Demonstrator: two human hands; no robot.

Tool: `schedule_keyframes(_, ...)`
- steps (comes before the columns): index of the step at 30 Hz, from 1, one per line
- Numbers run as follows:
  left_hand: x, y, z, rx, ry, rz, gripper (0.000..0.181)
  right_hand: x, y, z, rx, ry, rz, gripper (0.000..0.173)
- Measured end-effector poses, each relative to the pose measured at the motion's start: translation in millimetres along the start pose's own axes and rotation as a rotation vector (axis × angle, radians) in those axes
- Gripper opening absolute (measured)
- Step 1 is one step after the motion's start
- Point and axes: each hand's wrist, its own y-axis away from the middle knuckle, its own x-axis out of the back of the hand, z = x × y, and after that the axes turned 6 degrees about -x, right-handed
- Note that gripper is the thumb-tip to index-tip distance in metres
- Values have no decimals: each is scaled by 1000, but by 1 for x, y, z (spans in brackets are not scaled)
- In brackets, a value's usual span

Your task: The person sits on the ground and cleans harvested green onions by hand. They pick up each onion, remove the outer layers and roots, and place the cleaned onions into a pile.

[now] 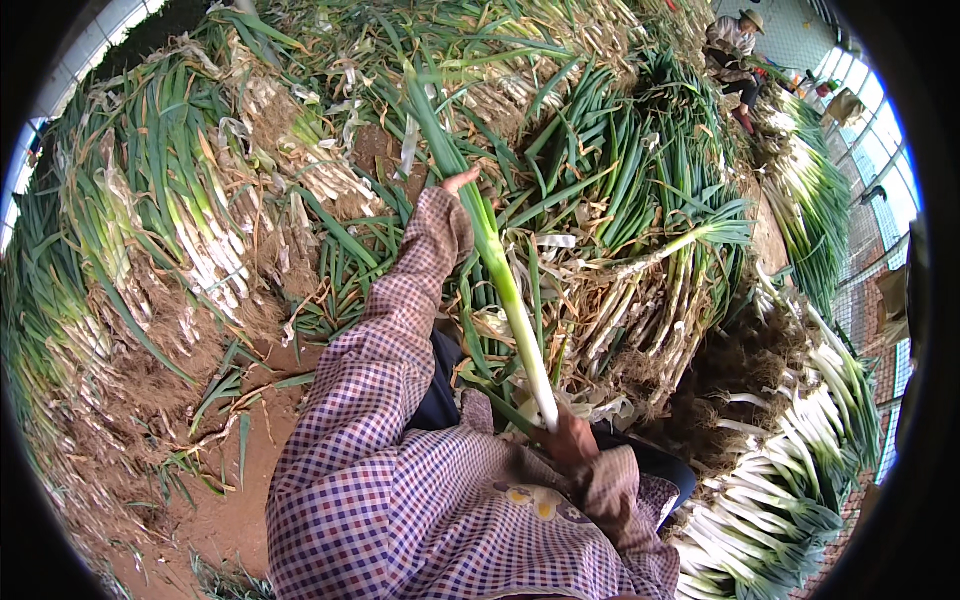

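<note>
One long green onion (511, 292) slants across in front of me, leaves pointing away and white stalk end toward my body. My right hand (571, 441) grips it at the white end, so its root is hidden. Farther up, my left hand (466, 182) is wrapped around the green leaves, thumb on the near side and fingers partly behind them. The stalk looks smooth and pale, without loose skin. Beneath it, torn leaves and dry husks (559, 241) lie scattered near my knees.
Unpeeled green onions with earthy roots are heaped at left (214, 247) and ahead right (622, 172). Whiter, cleaned stalks (780, 480) lie in a row at my right. Another person (735, 52) sits at the far right beside another pile (802, 187). Bare soil (240, 457) shows at lower left.
</note>
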Motion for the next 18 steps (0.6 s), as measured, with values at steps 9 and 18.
schedule_keyframes(9,-65,62,-67,90,243,-594,46,49,-26,-28,-277,-1102,-278,42)
schedule_keyframes(18,-56,40,0,187,-407,249,105,77,89,-56,-240,-146,21,47)
